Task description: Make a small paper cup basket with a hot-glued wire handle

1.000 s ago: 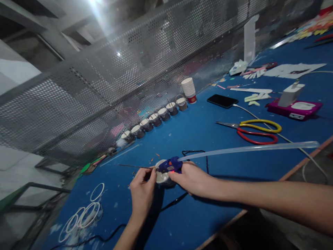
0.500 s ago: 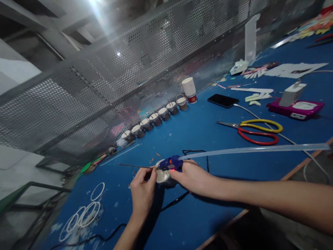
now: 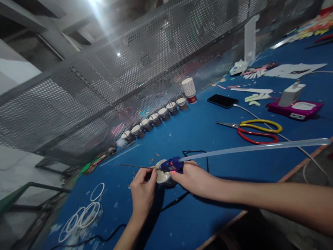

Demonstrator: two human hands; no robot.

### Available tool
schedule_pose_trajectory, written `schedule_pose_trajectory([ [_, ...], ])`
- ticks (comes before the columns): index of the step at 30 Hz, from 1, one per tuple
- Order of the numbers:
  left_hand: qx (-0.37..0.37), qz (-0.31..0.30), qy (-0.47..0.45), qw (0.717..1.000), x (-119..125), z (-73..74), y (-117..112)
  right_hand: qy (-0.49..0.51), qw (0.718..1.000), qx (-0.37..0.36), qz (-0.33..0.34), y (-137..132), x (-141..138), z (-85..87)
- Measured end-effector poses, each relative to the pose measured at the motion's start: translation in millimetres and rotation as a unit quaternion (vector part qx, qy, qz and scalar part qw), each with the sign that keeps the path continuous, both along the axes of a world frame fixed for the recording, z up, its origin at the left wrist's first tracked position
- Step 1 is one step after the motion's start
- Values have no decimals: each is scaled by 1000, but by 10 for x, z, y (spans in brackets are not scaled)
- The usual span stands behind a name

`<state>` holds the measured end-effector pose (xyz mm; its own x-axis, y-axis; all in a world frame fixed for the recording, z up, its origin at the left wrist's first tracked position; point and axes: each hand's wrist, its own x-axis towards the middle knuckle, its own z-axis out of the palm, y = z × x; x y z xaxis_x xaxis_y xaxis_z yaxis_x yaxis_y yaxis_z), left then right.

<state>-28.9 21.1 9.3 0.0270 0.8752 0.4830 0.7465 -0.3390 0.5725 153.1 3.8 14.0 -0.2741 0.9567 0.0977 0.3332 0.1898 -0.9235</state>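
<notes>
My right hand (image 3: 192, 177) is closed round a blue hot glue gun (image 3: 171, 164), a red light glowing on its body. From the gun's back end sticks out a long translucent glue stick (image 3: 249, 147). A thin dark stick (image 3: 134, 165) is pinched between the thumb and fingers of my left hand (image 3: 143, 183), pointing away to the left. Below the gun's nozzle sits a small cup (image 3: 163, 176) with a white inside and a dark outer wall, partly hidden by both hands. The nozzle is close to the stick's near end; I cannot tell whether they touch.
A row of several similar cups (image 3: 155, 119) lines the perforated metal panel, with stacked paper cups (image 3: 188, 88) at its end. Scissors (image 3: 249, 130), a phone (image 3: 223, 100) and a magenta power strip (image 3: 295, 108) lie right. White rings (image 3: 90, 214) lie left; a black cord (image 3: 177, 200) runs beneath my hands.
The glue gun has shifted slightly right, and its glue stick's far end has tilted upward. My left hand keeps its place with the thin stick.
</notes>
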Motion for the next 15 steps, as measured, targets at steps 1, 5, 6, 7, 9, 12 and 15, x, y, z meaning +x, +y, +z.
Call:
schedule_pose_trajectory([
  [1,0,0,-1,1000,2,3,-1,5,1000,5,1,0,0,0],
  [5,2,0,1,1000,-4,3,-1,-14,1000,11,4,1,4,9],
  [6,1,0,2,1000,-8,0,-1,-25,1000,4,4,0,5,15],
  [7,-1,0,3,1000,-12,-4,0,-34,999,-2,4,0,7,22],
  [9,-4,0,2,1000,-18,-13,1,-37,999,-6,6,-2,11,39],
  [12,-4,1,0,1000,-15,-19,1,-12,1000,12,11,1,12,57],
  [15,-1,3,-5,1000,-9,-18,0,-3,1000,16,10,14,2,44],
])
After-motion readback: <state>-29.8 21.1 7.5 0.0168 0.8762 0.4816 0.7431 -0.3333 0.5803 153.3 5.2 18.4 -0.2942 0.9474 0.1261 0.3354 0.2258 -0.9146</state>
